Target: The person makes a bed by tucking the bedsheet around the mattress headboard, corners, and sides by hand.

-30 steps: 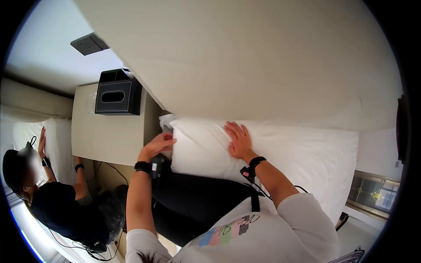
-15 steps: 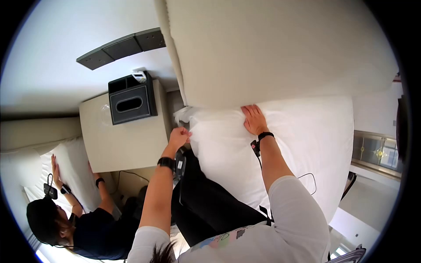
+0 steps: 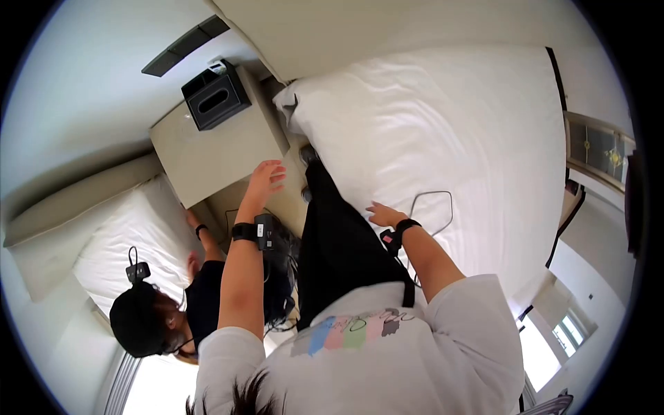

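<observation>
From where I stand: main change is loss of contact. A second ago the right hand lay flat on the white sheet up by the headboard; it has now pulled back toward the body, at the near side of the bed beside the black trousers. Fingers slightly apart, nothing in them; can't tell if it brushes the sheet. The left hand was at the edge of the sheet beside the table; it's now in the air over the gap between table and bed, fingers loosely spread and curved, no cloth pinched.

Sheet is on the bed, reaching up to the headboard, shallow creases over the middle. Corner nearest the table is bunched and sticks out past the edge. My read: pressing and edge handling have let up for now, and that corner looks like the least tidy bit. Thin cable loops on the sheet near the right hand. Black box on the table.

Co-worker's hand shows beside the other bed, left of the table; its grip is too small to tell.
</observation>
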{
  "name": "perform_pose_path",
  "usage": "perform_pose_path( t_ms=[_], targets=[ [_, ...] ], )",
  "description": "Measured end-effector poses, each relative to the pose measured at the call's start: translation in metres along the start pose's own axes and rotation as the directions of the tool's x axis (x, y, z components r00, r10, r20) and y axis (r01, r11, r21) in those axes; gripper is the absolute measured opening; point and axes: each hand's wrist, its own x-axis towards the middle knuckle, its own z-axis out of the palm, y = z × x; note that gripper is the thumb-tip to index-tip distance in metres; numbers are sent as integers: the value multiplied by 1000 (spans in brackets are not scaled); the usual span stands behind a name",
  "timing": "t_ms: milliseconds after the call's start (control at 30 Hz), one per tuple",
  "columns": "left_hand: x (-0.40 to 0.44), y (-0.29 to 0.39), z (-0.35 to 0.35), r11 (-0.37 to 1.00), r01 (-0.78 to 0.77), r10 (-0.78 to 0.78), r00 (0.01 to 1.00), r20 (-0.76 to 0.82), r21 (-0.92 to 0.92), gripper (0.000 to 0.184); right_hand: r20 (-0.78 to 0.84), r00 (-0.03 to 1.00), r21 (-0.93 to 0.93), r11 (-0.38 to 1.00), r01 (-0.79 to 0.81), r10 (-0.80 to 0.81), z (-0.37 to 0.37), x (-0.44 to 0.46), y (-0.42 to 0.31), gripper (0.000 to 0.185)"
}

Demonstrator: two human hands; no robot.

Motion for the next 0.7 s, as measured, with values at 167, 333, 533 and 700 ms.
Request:
perform_pose_path(
  t_ms=[167, 333, 533, 700],
  targets=[
    [-74, -12, -3, 989, -34, 38, 999, 26, -146, 32, -214, 943, 338, 925, -172, 254, 111, -24, 147, 70],
    [-128, -11, 8, 980, -116, 122, 992, 24, -164, 29, -638, 770, 65, 995, 74, -15, 132, -152, 167, 51],
    [-171, -27, 29, 968, -106, 123, 991, 60, -229, 29, -288, 818, 941, 305, 145, 499, 118, -249, 110, 47],
    [-200, -44, 69, 985, -37, 57, 992, 111, -170, 29, -449, 772, 888, 320, 330, 451, 101, -309, 64, 45]
  ],
)
